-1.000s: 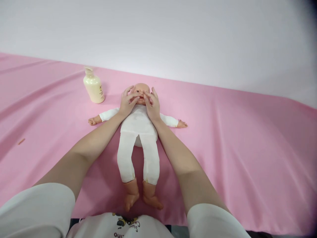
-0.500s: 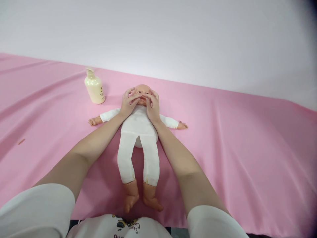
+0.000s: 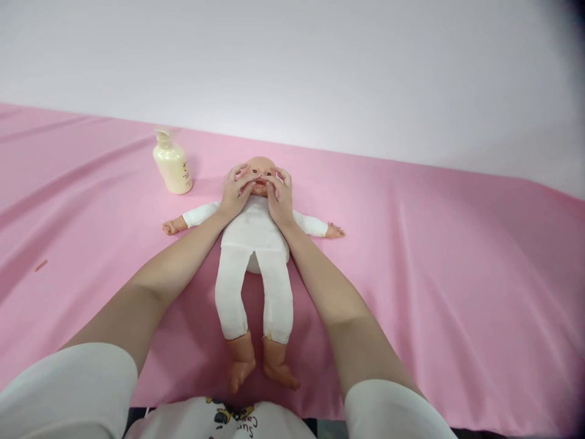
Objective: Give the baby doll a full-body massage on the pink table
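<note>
A baby doll lies on its back, its head away from me, arms spread and legs pointing toward me. Its body and limbs are white, while the head, hands and feet are skin-toned plastic. My left hand cups the left side of the doll's head, fingers curved over the cheek. On the other side my right hand cups it the same way. The fingertips of both hands meet around the doll's nose and upper lip, with the thumbs lower near the mouth. The cheeks are partly hidden by my fingers.
A cream pump bottle stands upright beyond the doll's arm on the left. Pink cloth with soft folds covers the table. Far left lies a small thin reddish-brown piece. A pale wall rises behind the table.
Both hands keep nearly the same hold on the doll's face, with only slight finger movement. The view has shifted a little; the doll and bottle appear slightly farther left.
</note>
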The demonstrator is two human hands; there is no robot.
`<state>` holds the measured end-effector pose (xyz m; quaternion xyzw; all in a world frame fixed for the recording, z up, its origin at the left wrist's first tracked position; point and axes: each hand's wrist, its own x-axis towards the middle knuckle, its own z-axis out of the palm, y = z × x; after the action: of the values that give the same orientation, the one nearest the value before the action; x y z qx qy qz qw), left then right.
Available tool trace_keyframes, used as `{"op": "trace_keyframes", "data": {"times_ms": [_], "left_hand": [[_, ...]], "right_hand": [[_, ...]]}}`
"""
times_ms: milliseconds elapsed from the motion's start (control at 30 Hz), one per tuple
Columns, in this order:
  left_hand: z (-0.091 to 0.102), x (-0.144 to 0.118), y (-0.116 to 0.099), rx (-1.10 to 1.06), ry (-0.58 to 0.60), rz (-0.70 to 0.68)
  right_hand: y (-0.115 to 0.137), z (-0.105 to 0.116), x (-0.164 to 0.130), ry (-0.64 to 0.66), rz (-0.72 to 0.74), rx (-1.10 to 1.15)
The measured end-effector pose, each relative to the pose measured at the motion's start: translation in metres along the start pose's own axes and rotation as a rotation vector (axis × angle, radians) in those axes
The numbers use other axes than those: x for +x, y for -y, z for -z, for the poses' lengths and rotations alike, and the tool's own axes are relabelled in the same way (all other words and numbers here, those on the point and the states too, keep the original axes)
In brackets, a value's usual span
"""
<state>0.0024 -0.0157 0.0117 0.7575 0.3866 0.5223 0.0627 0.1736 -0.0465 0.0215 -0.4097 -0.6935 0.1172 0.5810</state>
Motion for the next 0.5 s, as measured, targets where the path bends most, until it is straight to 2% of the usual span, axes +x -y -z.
{"op": "trace_keyframes", "data": {"times_ms": [200, 367, 500], "left_hand": [[-0.0006, -0.0008, 0.0031, -0.014, 0.004, 0.000], [-0.0032, -0.0029, 0.0081, -0.067, -0.061, 0.078], [-0.0033, -0.0041, 0.0064, -0.084, -0.060, 0.094]], "right_hand": [[0.0023, -0.0008, 0.0010, -0.044, -0.010, 0.007], [0.0057, 0.0002, 0.0002, -0.059, -0.017, 0.024], [0.0039, 0.0017, -0.0029, -0.076, -0.081, 0.037]]}}
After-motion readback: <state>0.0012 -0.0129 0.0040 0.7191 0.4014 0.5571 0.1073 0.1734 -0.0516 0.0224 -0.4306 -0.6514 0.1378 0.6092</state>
